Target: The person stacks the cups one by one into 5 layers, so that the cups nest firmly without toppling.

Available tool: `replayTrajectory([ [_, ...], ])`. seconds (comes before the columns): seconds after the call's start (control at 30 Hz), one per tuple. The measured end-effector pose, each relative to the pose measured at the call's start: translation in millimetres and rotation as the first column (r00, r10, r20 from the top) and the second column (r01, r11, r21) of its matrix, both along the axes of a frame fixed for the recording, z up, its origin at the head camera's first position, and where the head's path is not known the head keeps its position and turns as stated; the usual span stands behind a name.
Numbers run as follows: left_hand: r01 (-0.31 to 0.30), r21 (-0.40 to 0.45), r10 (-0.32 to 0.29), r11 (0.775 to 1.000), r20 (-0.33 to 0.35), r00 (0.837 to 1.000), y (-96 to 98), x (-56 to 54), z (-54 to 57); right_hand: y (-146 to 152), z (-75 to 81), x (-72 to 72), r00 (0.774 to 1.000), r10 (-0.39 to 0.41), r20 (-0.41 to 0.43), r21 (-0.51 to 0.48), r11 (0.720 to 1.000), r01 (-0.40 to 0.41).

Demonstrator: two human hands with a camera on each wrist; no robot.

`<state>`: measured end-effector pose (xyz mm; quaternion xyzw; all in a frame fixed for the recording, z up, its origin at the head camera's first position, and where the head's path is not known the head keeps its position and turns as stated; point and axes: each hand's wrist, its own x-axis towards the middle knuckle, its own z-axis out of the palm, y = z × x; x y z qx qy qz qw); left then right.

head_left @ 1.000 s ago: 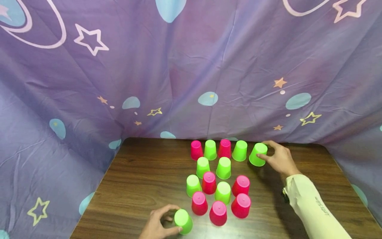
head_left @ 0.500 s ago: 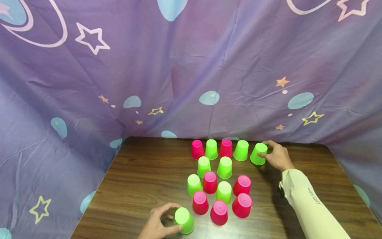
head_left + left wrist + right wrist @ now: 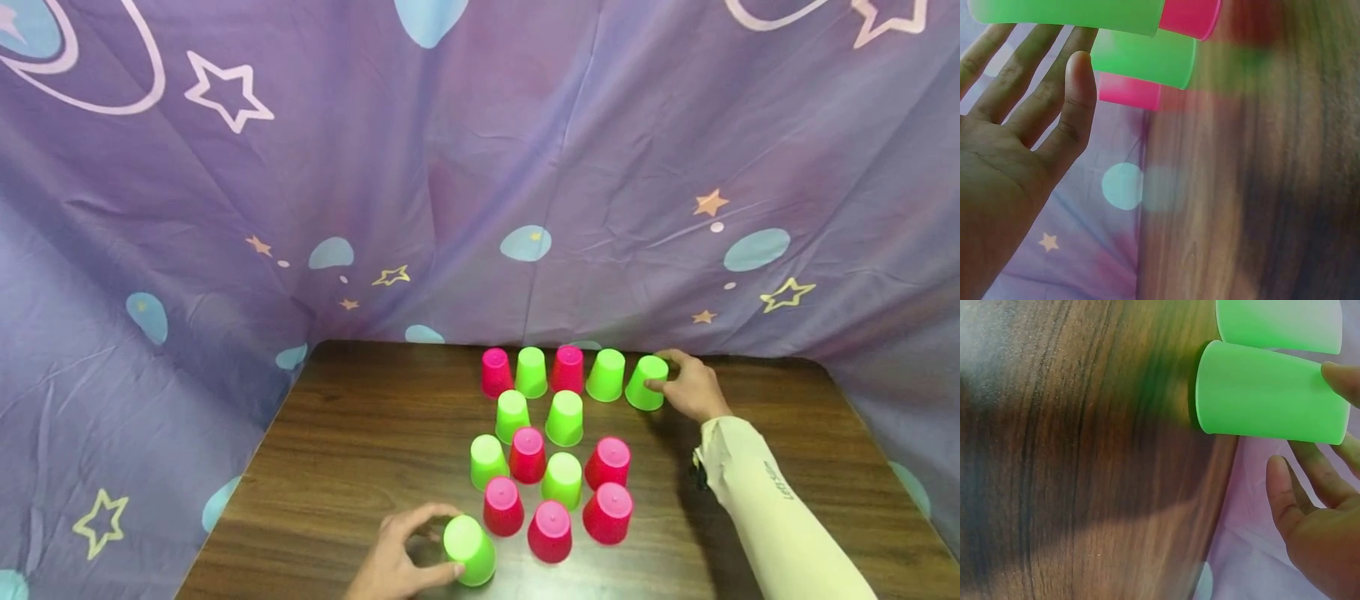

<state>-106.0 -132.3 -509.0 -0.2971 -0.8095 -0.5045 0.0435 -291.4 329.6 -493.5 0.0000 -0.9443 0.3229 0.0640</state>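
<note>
My left hand (image 3: 401, 554) grips an upside-down green cup (image 3: 469, 550) at the near edge of the group, thumb in front and fingers behind. In the left wrist view, that green cup (image 3: 1066, 14) meets the fingertips along the top, with more cups beyond. At the far right end of the back row, my right hand (image 3: 694, 390) pinches another upside-down green cup (image 3: 643, 385) near its base. The right wrist view has this cup (image 3: 1266, 392) close beside a second green cup (image 3: 1282, 322), its rim by the tabletop.
More upside-down cups stand on the wooden table (image 3: 360, 433): a back row of pink and green, two green cups behind the middle, and pink cups such as this one (image 3: 551, 532) nearer. A patterned purple cloth (image 3: 450, 167) hangs behind the table.
My right hand has shifted its green cup slightly left, closer to the neighbouring one in the back row. My left hand has moved its cup slightly right.
</note>
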Motion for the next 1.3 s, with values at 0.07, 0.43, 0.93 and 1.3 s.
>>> replayTrajectory([
  [0.07, 0.003, -0.003, -0.003, 1.000, -0.029, 1.000, 0.0, 0.2, 3.4, 0, -1.1, -1.0, 1.000, 0.000, 0.006, 0.005, 1.000, 0.000],
  [0.43, 0.057, 0.011, -0.054, 0.998, -0.171, 0.984, -0.5, -11.9, 29.8, 2, -1.0, -2.7, 1.000, -0.012, 0.001, 0.012, 1.000, 0.012],
  [0.93, 0.094, -0.017, -0.095, 0.995, -0.205, 0.974, 1.5, -44.8, 64.3, -2, 10.6, 7.2, 0.991, -0.004, -0.130, 0.038, 0.999, 0.009],
  [1.3, -0.038, -0.013, 0.035, 0.999, -0.191, 0.981, 7.8, -75.7, 70.7, -18, 35.2, 34.7, 0.917, 0.067, -0.394, 0.046, 0.998, -0.053],
])
